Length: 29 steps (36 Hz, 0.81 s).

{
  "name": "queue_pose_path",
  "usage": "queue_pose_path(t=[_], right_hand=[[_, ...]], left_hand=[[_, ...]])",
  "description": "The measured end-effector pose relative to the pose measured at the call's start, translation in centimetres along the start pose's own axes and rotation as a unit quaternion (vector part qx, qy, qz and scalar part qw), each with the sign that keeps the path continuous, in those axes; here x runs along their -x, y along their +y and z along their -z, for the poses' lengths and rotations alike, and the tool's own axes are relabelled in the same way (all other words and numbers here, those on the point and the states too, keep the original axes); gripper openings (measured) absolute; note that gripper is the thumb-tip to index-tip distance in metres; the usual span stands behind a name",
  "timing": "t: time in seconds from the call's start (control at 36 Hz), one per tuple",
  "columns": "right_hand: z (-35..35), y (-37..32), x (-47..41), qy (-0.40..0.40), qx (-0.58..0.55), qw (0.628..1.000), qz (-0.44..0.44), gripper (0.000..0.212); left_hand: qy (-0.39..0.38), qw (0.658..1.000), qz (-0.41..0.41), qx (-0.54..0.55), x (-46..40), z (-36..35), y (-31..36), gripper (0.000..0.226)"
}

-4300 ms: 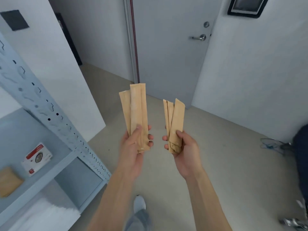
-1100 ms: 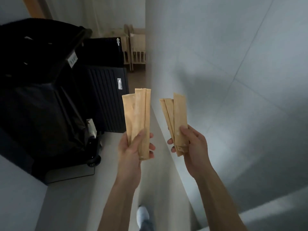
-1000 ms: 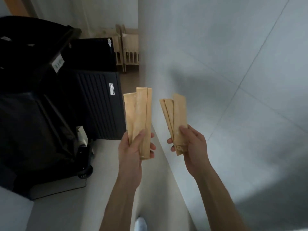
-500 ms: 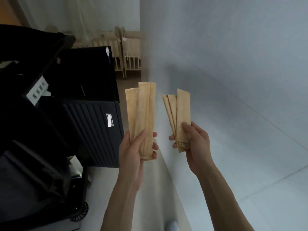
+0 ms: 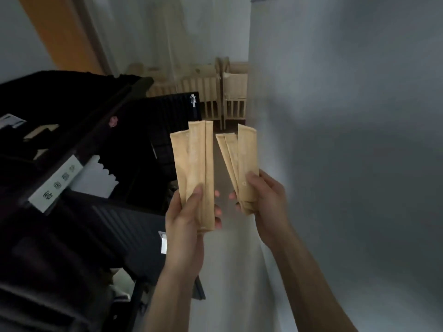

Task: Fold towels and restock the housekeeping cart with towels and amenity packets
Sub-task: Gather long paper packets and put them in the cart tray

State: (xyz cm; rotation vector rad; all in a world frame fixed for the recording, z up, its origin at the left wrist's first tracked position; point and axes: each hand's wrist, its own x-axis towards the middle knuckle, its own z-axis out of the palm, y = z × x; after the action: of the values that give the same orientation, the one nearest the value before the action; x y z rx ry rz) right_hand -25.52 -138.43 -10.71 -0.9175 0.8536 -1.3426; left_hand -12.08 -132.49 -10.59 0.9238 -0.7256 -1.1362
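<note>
Packets fill both your hands: your left hand [image 5: 185,220] grips one upright bundle of tan packets [image 5: 194,173], thumb across the front, fingers curled behind; your right hand [image 5: 265,202] pinches a second, fanned bundle [image 5: 239,164] near its lower end. The black cart [image 5: 79,188] stands just left, white cloth [image 5: 96,178] showing in its open compartment.

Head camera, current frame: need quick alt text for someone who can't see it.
Two bare hands hold up fanned bundles of tan paper amenity packets, the left hand gripping one bundle and the right hand another. A dark housekeeping cart with a white label stands to the left, a pale wall to the right.
</note>
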Motion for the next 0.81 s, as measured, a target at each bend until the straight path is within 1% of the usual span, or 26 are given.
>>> queue_pose_path(t=[0.11, 0.28, 0.42, 0.53, 0.58, 0.72, 0.81], right_hand=[[-0.4, 0.3, -5.1, -0.013, -0.010, 1.000, -0.024, 0.024], [-1.9, 2.4, -12.1, -0.032, -0.014, 0.998, -0.061, 0.026], [-4.8, 4.4, -18.0, -0.054, -0.014, 0.997, -0.059, 0.022], [-8.6, 5.1, -22.7, -0.099, -0.023, 0.993, -0.068, 0.035], [-10.6, 5.2, -25.0, -0.120, -0.018, 0.989, -0.078, 0.036], [-15.1, 6.5, -29.4, -0.154, -0.010, 0.984, -0.089, 0.030], [-17.5, 8.1, -31.0, -0.186, 0.003, 0.977, -0.107, 0.016]], left_hand=[[0.024, 1.000, -0.008, -0.004, -3.9, -0.6, -0.2, 0.025], [0.096, 0.995, -0.023, 0.012, -10.2, -0.1, -0.1, 0.027], [0.148, 0.987, -0.046, 0.053, -16.2, 0.1, -0.8, 0.027], [0.163, 0.981, -0.057, 0.083, -20.9, 0.4, -0.8, 0.027], [0.183, 0.977, -0.067, 0.091, -23.0, 1.2, 0.0, 0.027], [0.235, 0.963, -0.102, 0.084, -27.2, 4.2, 2.1, 0.023], [0.275, 0.951, -0.118, 0.076, -28.7, 6.0, 3.2, 0.023]])
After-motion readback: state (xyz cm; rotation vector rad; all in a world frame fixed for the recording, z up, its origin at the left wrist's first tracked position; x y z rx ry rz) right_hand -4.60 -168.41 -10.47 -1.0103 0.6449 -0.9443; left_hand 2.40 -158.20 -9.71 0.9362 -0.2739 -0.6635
